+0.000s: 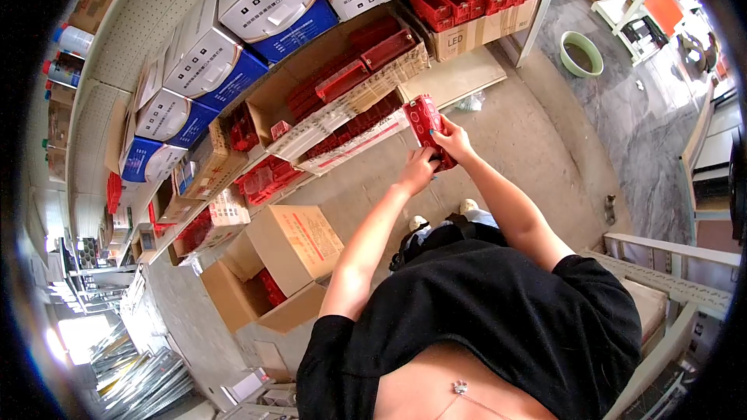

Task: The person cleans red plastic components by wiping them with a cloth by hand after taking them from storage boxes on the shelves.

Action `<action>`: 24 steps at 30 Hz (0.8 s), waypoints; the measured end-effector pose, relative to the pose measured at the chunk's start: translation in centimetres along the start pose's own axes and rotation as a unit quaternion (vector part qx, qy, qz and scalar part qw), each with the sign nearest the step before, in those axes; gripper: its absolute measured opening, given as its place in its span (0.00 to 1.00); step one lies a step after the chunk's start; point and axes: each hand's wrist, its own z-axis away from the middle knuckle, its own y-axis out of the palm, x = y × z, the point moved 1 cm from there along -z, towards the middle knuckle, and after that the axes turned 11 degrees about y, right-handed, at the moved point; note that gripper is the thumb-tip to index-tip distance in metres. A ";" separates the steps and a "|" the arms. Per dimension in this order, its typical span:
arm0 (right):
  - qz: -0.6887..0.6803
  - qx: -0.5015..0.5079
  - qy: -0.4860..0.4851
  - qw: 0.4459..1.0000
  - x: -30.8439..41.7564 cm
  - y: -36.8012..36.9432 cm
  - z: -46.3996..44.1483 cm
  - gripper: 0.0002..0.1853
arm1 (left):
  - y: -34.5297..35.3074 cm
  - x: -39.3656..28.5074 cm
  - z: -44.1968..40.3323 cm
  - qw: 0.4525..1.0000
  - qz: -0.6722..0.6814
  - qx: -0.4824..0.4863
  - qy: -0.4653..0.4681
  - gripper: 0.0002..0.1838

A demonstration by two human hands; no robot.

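Observation:
Both of my hands hold a red plastic electrical box (pixel 422 118), a long piece with pale round marks on its face. It is tilted in front of me, above the floor and close to the shelf edge. My left hand (pixel 418 171) is closed on its lower left side. My right hand (pixel 454 142) grips the right side, with the thumb lying on the face. Similar red boxes (pixel 342 80) fill an open carton on the shelf just beyond my hands.
Blue-and-white cartons (pixel 268 1) line the upper shelf, beside a carton topped with red boxes (pixel 475 1). An open cardboard box (pixel 296 245) stands on the floor at left. A green basin (pixel 581 54) sits at upper right. Metal railing (pixel 673 253) is on my right.

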 end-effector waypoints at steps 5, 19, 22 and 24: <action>0.095 0.014 -0.001 0.995 1.4 -0.3 1.1 0.34 | -0.4 -0.8 1.1 0.998 -0.025 -0.033 0.047 0.17; 0.234 0.192 0.093 0.948 1.2 0.0 2.9 0.30 | -2.8 3.3 4.6 0.959 -0.266 -0.048 -0.079 0.14; 0.240 0.165 0.035 0.956 0.3 1.1 2.9 0.30 | -2.8 3.0 4.6 0.952 -0.281 0.005 -0.122 0.17; 0.288 0.176 0.026 0.941 0.8 0.8 2.8 0.32 | -2.2 3.1 4.9 0.948 -0.274 0.027 -0.159 0.18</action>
